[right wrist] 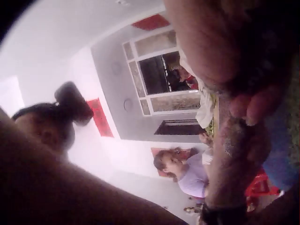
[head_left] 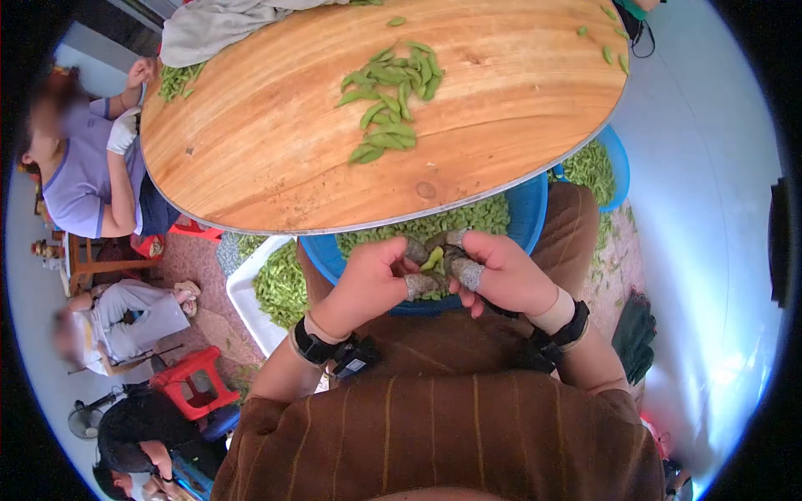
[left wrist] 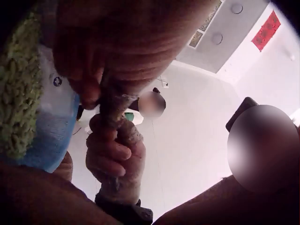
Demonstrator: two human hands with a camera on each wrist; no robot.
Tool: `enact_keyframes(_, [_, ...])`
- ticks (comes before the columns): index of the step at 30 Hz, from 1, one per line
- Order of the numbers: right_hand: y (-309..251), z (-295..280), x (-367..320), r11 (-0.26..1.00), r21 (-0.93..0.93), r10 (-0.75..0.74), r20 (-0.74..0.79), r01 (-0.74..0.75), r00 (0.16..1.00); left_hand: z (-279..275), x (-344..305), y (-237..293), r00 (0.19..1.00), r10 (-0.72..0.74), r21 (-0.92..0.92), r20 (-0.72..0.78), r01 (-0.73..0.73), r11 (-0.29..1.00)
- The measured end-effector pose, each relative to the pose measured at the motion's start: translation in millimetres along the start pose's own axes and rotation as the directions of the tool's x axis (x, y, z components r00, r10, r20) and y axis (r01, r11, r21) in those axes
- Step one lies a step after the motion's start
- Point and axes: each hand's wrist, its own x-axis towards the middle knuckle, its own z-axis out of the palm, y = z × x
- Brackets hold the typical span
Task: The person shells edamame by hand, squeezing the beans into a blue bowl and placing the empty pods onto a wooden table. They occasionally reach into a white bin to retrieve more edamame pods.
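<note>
In the head view, a green soybean pod (head_left: 433, 258) sits between the fingertips of both hands. My left hand (head_left: 369, 280) pinches it from the left, its thumb and finger wrapped in worn grey coverings. From the other side my right hand (head_left: 511, 274) pinches the pod, with similar wrappings on its fingers. Both hands are over a blue basin (head_left: 535, 219) filled with soybean pods (head_left: 476, 219). In the left wrist view the two hands meet fingertip to fingertip, and the pod is hidden there. The right wrist view is dark around the fingers.
A wooden table (head_left: 276, 142) overhangs the basin's far side, with a pile of pods (head_left: 393, 92) and a grey cloth (head_left: 205, 33) on it. A white tray (head_left: 242, 294) of pods stands left; another blue basin (head_left: 619, 171) stands right. A person (head_left: 88, 179) sits at the table's left end.
</note>
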Motion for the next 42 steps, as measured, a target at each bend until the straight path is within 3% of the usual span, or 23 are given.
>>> enact_keyframes(2, [0.1, 2.1, 0.5, 1.0, -0.009, 0.002, -0.023, -0.002, 1.0, -5.1, 1.3, 12.7, 0.986, 0.166, 0.513, 0.022, -0.154, 0.845])
enact_keyframes(3, [-0.2, 3.4, 1.0, 1.0, -0.02, 0.0, -0.044, -0.001, 0.999, -4.6, 1.3, 11.3, 0.986, 0.165, 0.514, 0.025, -0.155, 0.844])
enact_keyframes(5, [-1.4, 7.5, 3.7, 0.999, -0.044, -0.02, -0.074, 0.017, 0.997, -1.4, 2.9, 7.5, 0.936, 0.348, 0.838, 0.053, -0.231, 0.494])
enact_keyframes(9, [1.8, 11.2, 7.1, 0.989, -0.111, -0.108, -0.122, 0.094, 0.987, 1.8, 3.4, 8.3, 0.93, 0.366, 0.865, 0.02, -0.199, 0.46])
enact_keyframes(11, [5.6, 12.0, 6.9, 0.987, -0.124, -0.117, -0.125, 0.101, 0.985, -2.2, 3.6, 0.4, 0.988, 0.11, 0.39, -0.111, -0.058, 0.919])
enact_keyframes(12, [6.4, 11.1, 7.3, 0.981, -0.157, -0.129, -0.118, 0.11, 0.985, -2.6, 4.8, 0.8, 0.989, 0.104, 0.393, -0.102, -0.056, 0.918])
enact_keyframes(13, [9.1, 9.6, 8.3, 0.983, -0.15, -0.129, -0.122, 0.11, 0.984, -2.2, 6.1, 2.0, 0.982, -0.155, 0.055, -0.111, 0.162, 0.985])
enact_keyframes(14, [13.4, 7.5, 10.1, 0.996, -0.041, -0.085, -0.092, 0.082, 0.992, -2.1, 7.0, 2.8, 0.918, -0.394, -0.282, -0.036, 0.369, 0.885])
enact_keyframes(15, [16.9, 5.2, 11.5, 0.997, 0.067, -0.045, -0.057, 0.049, 0.997, -4.7, 6.8, 1.0, 0.918, -0.395, -0.28, -0.034, 0.371, 0.886])
enact_keyframes(16, [19.1, 2.1, 12.1, 0.997, 0.068, -0.045, -0.057, 0.049, 0.997, -9.1, 6.1, -2.9, 0.905, -0.402, -0.614, 0.139, 0.398, 0.682])
enact_keyframes(17, [21.4, -1.3, 12.1, 0.985, 0.166, -0.056, -0.004, 0.056, 0.998, -11.0, 5.5, -5.3, 0.892, -0.338, -0.836, 0.3, 0.417, 0.358])
enact_keyframes(18, [23.6, -4.5, 12.0, 0.963, 0.262, -0.073, 0.047, 0.058, 0.996, -9.6, 4.7, -5.0, 0.892, -0.339, -0.836, 0.3, 0.417, 0.358])
enact_keyframes(21, [31.6, -11.9, 12.0, 0.919, 0.395, -0.065, 0.095, 0.022, 0.993, -2.1, 4.3, -3.1, 0.905, -0.338, -0.779, 0.26, 0.403, 0.481])
enact_keyframes(23, [40.8, -13.6, 12.9, 0.944, 0.328, -0.066, 0.054, 0.044, 0.996, 2.4, 7.5, -1.8, 0.934, -0.32, -0.406, 0.161, 0.358, 0.841])
enact_keyframes(25, [38.6, -11.8, 12.3, 0.964, 0.26, -0.068, 0.016, 0.061, 0.998, 3.4, 8.2, -0.1, 0.92, -0.359, -0.262, 0.154, 0.389, 0.883])
enact_keyframes(26, [33.7, -10.4, 11.2, 0.991, 0.055, -0.115, -0.071, 0.119, 0.991, 4.4, 8.1, 0.8, 0.907, -0.394, -0.11, 0.146, 0.411, 0.905])
enact_keyframes(27, [29.6, -9.4, 11.6, 0.975, -0.158, -0.179, -0.147, 0.155, 0.973, 6.9, 8.3, 2.3, 0.907, -0.395, -0.11, 0.146, 0.412, 0.905])
enact_keyframes(28, [31.7, -10.6, 15.6, 0.975, -0.157, -0.178, -0.147, 0.155, 0.973, 10.4, 9.0, 4.1, 0.904, -0.396, -0.059, 0.161, 0.409, 0.911])
enact_keyframes(30, [39.0, -14.0, 26.4, 0.625, -0.72, -0.525, -0.103, 0.301, 0.845, 12.1, 9.2, 4.3, 0.901, -0.397, -0.008, 0.177, 0.404, 0.915])
enact_keyframes(34, [36.9, -17.7, 30.2, 0.58, -0.771, -0.529, -0.113, 0.261, 0.841, 7.5, 6.5, -6.0, 0.927, -0.37, -0.049, 0.069, 0.373, 0.926])
enact_keyframes(36, [32.9, -20.7, 26.2, 0.421, -0.879, -0.654, -0.123, 0.224, 0.747, 6.5, 3.7, -7.2, 0.936, -0.352, -0.062, 0.022, 0.352, 0.934])
enact_keyframes(39, [19.0, -12.1, 15.8, 0.536, -0.806, -0.567, -0.124, 0.251, 0.814, 6.1, 2.5, -6.7, 0.95, -0.313, 0.008, -0.023, 0.313, 0.95])
enact_keyframes(42, [27.1, -11.0, 19.4, 0.491, -0.83, -0.51, -0.029, 0.263, 0.86, 9.0, 4.7, -5.4, 0.969, -0.246, 0.15, -0.033, 0.248, 0.957])
